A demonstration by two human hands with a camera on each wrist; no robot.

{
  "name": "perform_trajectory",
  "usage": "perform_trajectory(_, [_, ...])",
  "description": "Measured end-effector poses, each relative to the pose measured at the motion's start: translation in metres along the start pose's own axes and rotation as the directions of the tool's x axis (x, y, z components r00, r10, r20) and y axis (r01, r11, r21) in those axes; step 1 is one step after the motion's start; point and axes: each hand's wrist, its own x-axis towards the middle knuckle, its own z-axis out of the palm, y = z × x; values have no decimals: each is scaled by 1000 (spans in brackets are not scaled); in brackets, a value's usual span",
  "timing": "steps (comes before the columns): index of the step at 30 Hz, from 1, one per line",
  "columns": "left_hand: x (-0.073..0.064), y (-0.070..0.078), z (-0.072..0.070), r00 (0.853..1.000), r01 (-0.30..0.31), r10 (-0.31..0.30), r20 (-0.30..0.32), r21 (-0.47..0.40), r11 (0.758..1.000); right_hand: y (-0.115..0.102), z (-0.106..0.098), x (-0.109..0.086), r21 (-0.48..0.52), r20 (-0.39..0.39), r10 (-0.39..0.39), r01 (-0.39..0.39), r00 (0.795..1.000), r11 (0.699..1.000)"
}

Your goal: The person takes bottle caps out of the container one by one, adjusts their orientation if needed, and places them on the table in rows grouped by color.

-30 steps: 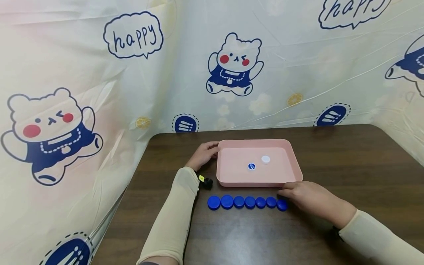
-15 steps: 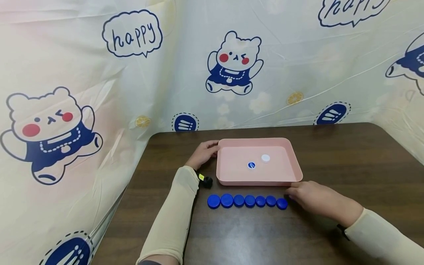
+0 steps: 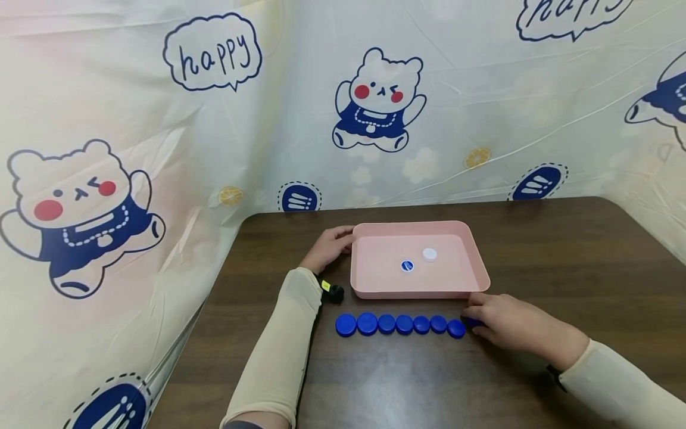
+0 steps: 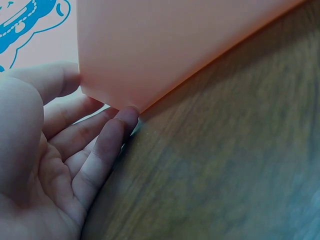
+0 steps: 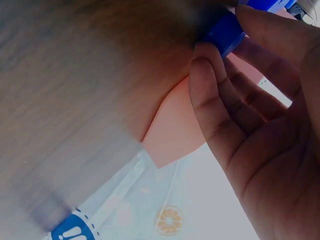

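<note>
In the head view, a pink tray (image 3: pixel 418 280) holds a white round cap (image 3: pixel 430 255) and a small blue-and-white disc (image 3: pixel 407 266). My left hand (image 3: pixel 329 247) rests at the tray's left side. Its thumb and fingertips touch the outer wall near a corner in the left wrist view. In front of the tray runs a row of blue bottle caps (image 3: pixel 404 325). At the row's right end my right hand (image 3: pixel 506 319) pinches another blue bottle cap (image 5: pixel 223 35) between thumb and fingers, low over the table; the hand mostly hides this cap in the head view.
Everything stands on a dark brown wooden table (image 3: pixel 386 381). Behind it hangs a pale curtain (image 3: pixel 300 119) printed with bears and the word "happy". A small black device with a yellow label (image 3: pixel 333 292) is at the left wrist.
My right hand has drawn slightly right, away from the row's last cap. A further blue bottle cap now shows in its fingers. My left hand and the tray keep their places.
</note>
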Motion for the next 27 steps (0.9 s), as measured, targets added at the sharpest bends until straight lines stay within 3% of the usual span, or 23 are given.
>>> perform_trajectory(27, [-1,3,0,1000,18,-17,15,-10,1000,-8,-1,1,-16,-10,-9,9,1000,1000])
